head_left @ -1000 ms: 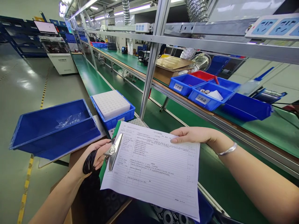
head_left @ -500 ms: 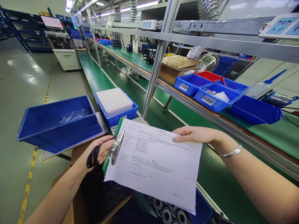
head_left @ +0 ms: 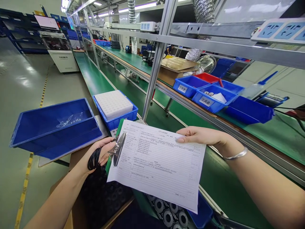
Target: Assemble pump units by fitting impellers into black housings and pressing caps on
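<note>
A green clipboard (head_left: pixel 121 124) with a metal clip (head_left: pixel 119 149) carries a printed paper sheet (head_left: pixel 157 162). My left hand (head_left: pixel 106 152) grips the clipboard at its clip end, thumb over the metal. At the far upper edge, my right hand (head_left: pixel 192 136) pinches the sheet, thumb on top and fingers underneath. Most of the board lies hidden behind the paper. Below the sheet, several round metal parts (head_left: pixel 168 218) with central holes show partly, beside a blue bin (head_left: pixel 201 211).
A large blue bin (head_left: pixel 54 127) holding clear plastic bags stands left, near a blue tray (head_left: pixel 114 122) with white foam (head_left: pixel 114 104). A cardboard box (head_left: pixel 76 210) with dark parts is below. Labelled blue boxes (head_left: pixel 214 98) line the green bench; a metal post (head_left: pixel 154 70) rises ahead.
The surroundings have shifted slightly left in view as the camera turned a little. Both hands keep their hold on the clipboard and sheet, almost unmoved.
</note>
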`<control>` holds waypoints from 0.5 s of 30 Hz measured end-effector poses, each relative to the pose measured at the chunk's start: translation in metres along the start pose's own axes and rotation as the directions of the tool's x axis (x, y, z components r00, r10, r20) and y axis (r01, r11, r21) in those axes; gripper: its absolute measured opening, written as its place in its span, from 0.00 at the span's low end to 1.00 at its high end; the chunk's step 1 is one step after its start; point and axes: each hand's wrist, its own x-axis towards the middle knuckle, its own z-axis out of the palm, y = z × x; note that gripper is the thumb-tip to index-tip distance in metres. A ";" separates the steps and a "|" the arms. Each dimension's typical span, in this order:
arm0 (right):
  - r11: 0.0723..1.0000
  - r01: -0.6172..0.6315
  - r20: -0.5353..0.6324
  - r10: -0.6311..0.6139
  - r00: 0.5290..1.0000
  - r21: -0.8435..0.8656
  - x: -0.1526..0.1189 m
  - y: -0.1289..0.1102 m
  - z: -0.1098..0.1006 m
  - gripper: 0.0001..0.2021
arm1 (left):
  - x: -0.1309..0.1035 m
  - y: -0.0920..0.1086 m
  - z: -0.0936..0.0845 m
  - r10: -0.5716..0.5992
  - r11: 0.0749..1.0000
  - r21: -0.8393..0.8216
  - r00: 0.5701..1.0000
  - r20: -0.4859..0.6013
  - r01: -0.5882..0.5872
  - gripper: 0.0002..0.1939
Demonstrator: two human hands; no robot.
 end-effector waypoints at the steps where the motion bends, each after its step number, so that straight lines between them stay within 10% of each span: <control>1: 1.000 0.002 -0.002 -0.002 1.000 0.001 -0.001 0.000 0.000 0.19 | 0.000 0.000 0.000 0.001 1.000 -0.002 1.000 -0.001 -0.001 0.26; 15: 0.999 0.032 -0.036 -0.033 0.999 -0.024 0.000 -0.001 0.000 0.19 | -0.005 -0.002 0.000 0.050 0.996 -0.074 0.998 -0.030 -0.052 0.26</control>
